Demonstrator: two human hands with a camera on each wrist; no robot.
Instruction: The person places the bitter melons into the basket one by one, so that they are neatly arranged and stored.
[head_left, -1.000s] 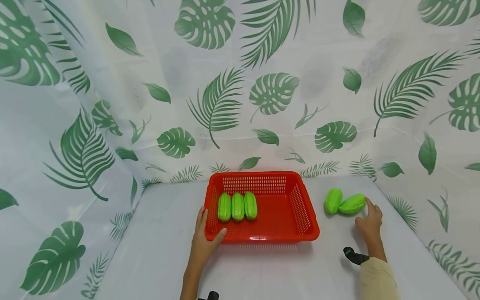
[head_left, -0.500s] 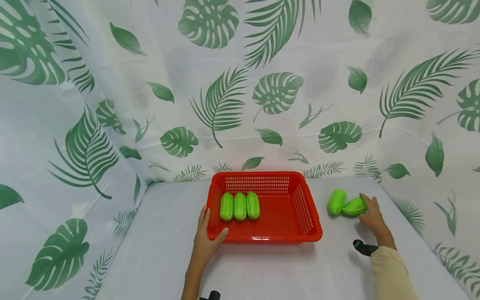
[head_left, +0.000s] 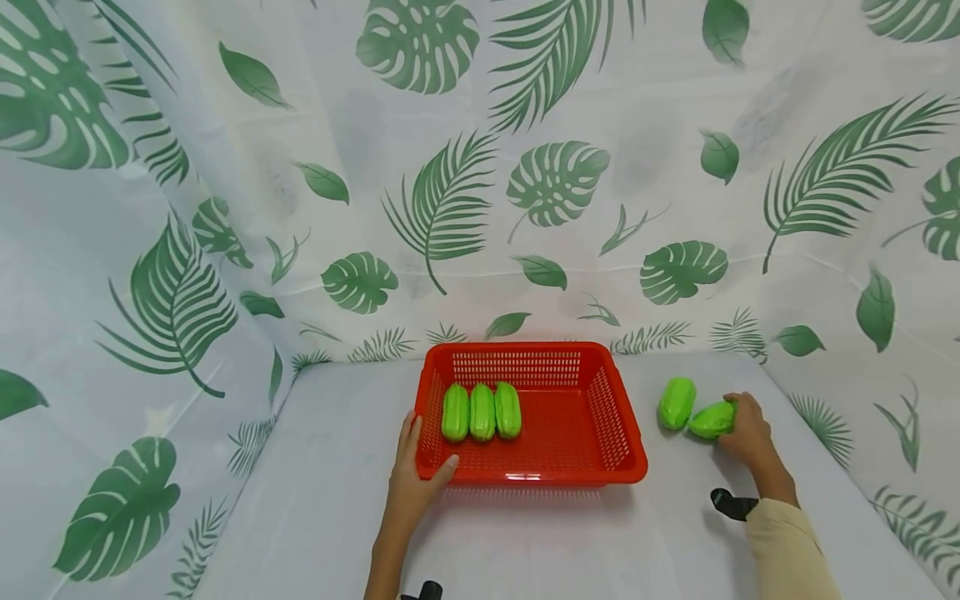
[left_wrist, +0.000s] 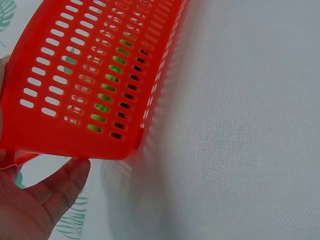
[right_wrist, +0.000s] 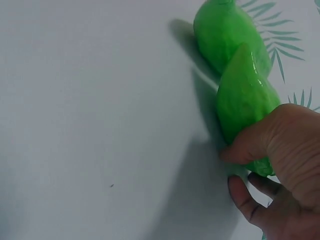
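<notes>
Right hand (head_left: 750, 427) in on the green gourd (head_left: 710, 421), with thumb and fingers bent round the end closest to the wrist! That gourd lay on the desk (head_left: 570, 542), out to the right of the red basket (head_left: 532, 477) and well apart from it, its pointed tip turned toward a second gourd (head_left: 677, 404) just beside it; whether those two touched, the angles could not settle. The right wrist view had one digit pressed along the gourd's flank, two other fingertips close by its lower end.

Over to the left hand (head_left: 411, 479), and that one was spread wide at the basket's near left corner: fingers straight along the left side, thumb stretched out to the front rim, touching but not wrapped round it. Inside the basket, what a neat line-up: three gourds (head_left: 482, 412) side by side in the left half, lengthwise from front to back. Behind it all rose a white backdrop (head_left: 465, 321) printed with green leaves, and a pale sleeve (head_left: 791, 546) covered the right forearm.
</notes>
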